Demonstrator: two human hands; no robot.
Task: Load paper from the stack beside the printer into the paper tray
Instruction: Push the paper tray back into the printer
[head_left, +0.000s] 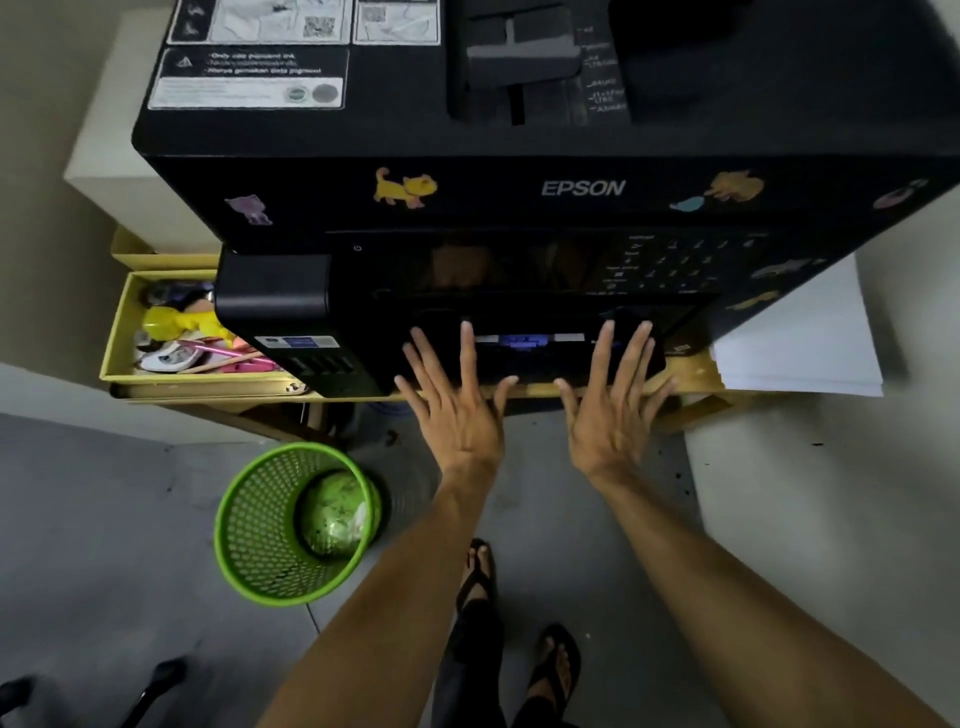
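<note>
1. Printer (519, 197), black with an EPSON mark and animal stickers on its front, fills the space above and ahead of both hands.
2. Paper stack (800, 338), white, lies beside the printer to the right of the right hand, well apart from it, on the wooden surface (691, 371) that carries the printer.
3. Paper tray (535, 358), a black front panel low on the printer, sits right under the fingertips of both hands; a strip of white with a blue part shows in the slot between the two hands.
4. Green mesh bin (291, 525) stands on the floor below and to the left of the left hand.
5. Yellow drawer (117, 332), open and full of small mixed items, lies to the left of the left hand.
6. Left hand (457, 405) is spread flat, fingers splayed, fingertips against the tray front, holding nothing.
7. Right hand (615, 400) is likewise spread flat with fingers apart on the tray front, just beside the left hand, holding nothing.
</note>
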